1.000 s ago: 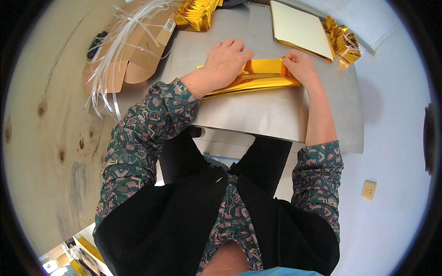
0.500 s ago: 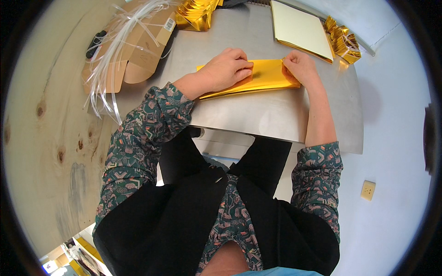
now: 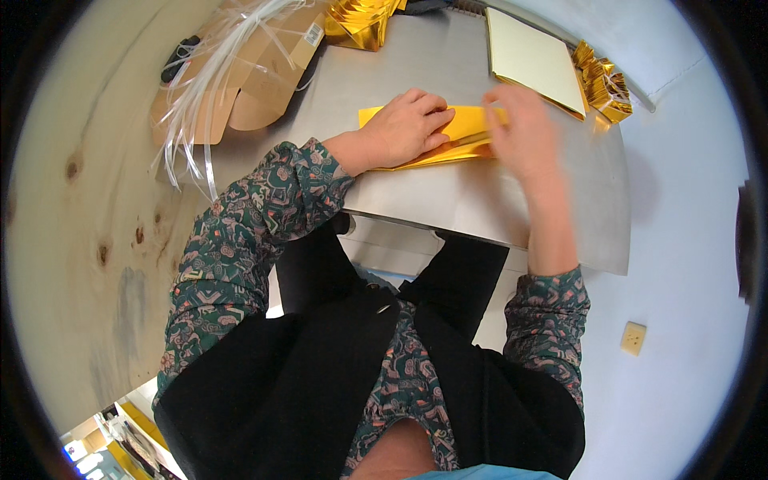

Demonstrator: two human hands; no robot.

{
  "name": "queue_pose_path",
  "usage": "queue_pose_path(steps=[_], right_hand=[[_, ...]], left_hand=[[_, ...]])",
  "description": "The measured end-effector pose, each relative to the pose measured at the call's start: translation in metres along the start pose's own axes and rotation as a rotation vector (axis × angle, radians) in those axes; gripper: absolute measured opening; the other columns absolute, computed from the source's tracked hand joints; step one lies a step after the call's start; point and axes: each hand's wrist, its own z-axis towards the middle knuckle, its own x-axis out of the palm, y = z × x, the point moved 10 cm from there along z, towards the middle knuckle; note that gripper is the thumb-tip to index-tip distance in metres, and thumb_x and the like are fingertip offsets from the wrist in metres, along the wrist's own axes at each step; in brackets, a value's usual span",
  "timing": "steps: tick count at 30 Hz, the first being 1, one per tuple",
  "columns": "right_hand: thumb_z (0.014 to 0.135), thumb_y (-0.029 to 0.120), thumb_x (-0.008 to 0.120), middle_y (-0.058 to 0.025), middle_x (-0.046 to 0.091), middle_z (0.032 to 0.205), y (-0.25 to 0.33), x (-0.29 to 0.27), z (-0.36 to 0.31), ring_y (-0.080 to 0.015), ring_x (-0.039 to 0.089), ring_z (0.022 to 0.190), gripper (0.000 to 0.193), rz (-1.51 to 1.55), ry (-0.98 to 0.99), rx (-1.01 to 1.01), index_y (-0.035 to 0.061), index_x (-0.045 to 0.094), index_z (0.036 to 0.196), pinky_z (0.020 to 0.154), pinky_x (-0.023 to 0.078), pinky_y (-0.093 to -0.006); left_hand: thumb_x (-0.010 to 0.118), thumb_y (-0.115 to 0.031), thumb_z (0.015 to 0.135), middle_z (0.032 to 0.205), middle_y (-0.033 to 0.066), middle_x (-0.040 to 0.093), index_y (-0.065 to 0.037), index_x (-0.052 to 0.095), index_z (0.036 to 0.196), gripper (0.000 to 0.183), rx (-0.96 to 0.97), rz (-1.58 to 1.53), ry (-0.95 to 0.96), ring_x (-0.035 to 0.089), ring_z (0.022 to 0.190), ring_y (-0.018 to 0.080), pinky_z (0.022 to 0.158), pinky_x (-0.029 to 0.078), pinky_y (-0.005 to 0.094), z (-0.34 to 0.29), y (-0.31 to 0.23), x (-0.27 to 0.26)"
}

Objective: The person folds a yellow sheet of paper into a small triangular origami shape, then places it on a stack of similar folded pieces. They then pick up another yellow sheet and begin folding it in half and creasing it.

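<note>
A folded strip of shiny gold foil paper [image 3: 468,124] lies on the grey metal tabletop before me. My left hand [image 3: 410,126] presses on its left part, fingers curled and closed against the foil. At the strip's right end is my right hand [image 3: 524,132], smeared by motion, so its fingers cannot be made out clearly. That hand hides the end of the foil, where a lengthwise crease or fold shows.
A pale cream stack of sheets with gold edges [image 3: 534,60] lies at the back right, beside a tied pleated gold foil bundle [image 3: 606,84]. More folded gold foil [image 3: 358,22] sits at the back. Left are an opened cardboard box [image 3: 260,80] and white plastic straps [image 3: 210,80].
My right hand has left the foil's far right corner and moved inward and is now blurred. The foil's right part looks narrower and creased. My left hand stays on the foil.
</note>
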Motion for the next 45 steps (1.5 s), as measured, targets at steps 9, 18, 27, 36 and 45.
queue_pose_path(steps=[9, 18, 27, 36, 45], right_hand=[[0.094, 0.028, 0.071, -0.0256, 0.053, 0.146, 0.090, 0.039, -0.062, -0.0413, 0.053, 0.132, 0.059, 0.104, 0.293, 0.055, -0.0044, 0.053, 0.140, 0.113, 0.042, -0.0470], [0.099, 0.048, 0.061, -0.0259, 0.049, 0.154, 0.054, 0.033, -0.099, -0.0378, 0.042, 0.148, 0.074, -0.074, 0.397, 0.122, -0.0055, 0.049, 0.148, 0.125, 0.028, -0.0485], [0.105, 0.043, 0.054, -0.0199, 0.056, 0.150, -0.003, -0.004, -0.114, -0.0347, 0.046, 0.146, 0.059, -0.257, 0.375, 0.285, -0.0008, 0.055, 0.145, 0.125, 0.023, -0.0529], [0.108, 0.033, 0.048, -0.0177, 0.057, 0.148, 0.003, 0.029, -0.027, -0.0335, 0.046, 0.145, 0.046, -0.100, 0.377, 0.112, 0.0021, 0.059, 0.140, 0.123, 0.027, -0.0535], [0.110, 0.041, 0.042, -0.0122, 0.038, 0.165, -0.017, 0.095, -0.031, -0.0296, 0.030, 0.156, 0.059, -0.084, 0.516, 0.024, 0.0089, 0.040, 0.159, 0.128, 0.018, -0.0507]], left_hand=[[0.067, -0.024, 0.095, 0.135, 0.0131, 0.060, -0.003, 0.064, 0.136, 0.046, 0.020, 0.030, -0.008, 0.054, 0.125, 0.0319, 0.111, 0.045, 0.0400, -0.004, -0.001, -0.001], [0.066, -0.045, 0.097, 0.136, 0.0136, 0.059, -0.002, 0.063, 0.136, 0.058, -0.013, 0.053, 0.027, 0.052, 0.127, 0.0310, 0.113, 0.043, 0.0401, -0.004, -0.002, -0.003], [0.072, -0.046, 0.094, 0.137, 0.0138, 0.057, -0.001, 0.062, 0.139, 0.064, -0.028, 0.024, 0.054, 0.050, 0.128, 0.0315, 0.115, 0.042, 0.0398, -0.004, 0.001, -0.002], [0.072, -0.046, 0.093, 0.134, 0.0142, 0.059, -0.001, 0.062, 0.138, 0.064, 0.022, -0.005, -0.008, 0.052, 0.126, 0.0326, 0.113, 0.043, 0.0408, -0.009, 0.005, -0.001], [0.071, -0.047, 0.093, 0.136, 0.0142, 0.059, -0.002, 0.062, 0.139, 0.065, 0.010, 0.014, -0.001, 0.052, 0.126, 0.0325, 0.113, 0.043, 0.0416, -0.009, 0.005, 0.001]])
